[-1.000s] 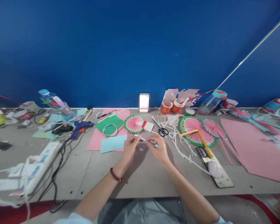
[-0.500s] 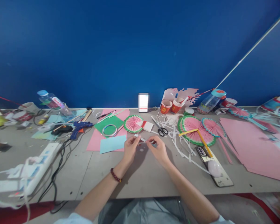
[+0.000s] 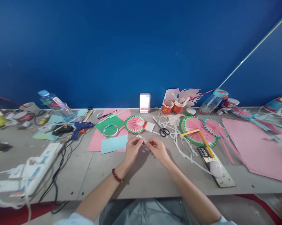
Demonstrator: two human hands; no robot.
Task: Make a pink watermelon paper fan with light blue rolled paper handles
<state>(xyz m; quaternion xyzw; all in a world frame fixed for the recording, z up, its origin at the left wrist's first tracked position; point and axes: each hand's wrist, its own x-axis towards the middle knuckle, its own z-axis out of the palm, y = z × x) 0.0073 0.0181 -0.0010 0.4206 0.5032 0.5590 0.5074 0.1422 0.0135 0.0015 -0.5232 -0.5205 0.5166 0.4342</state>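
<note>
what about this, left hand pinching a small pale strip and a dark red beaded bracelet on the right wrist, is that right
Wrong side: the head view shows the dark red beaded bracelet on the left wrist. The left hand pinches the small pale strip.

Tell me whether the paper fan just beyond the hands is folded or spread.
Spread: the paper fan forms a disc, pink pleats running out to its green edge.
</note>
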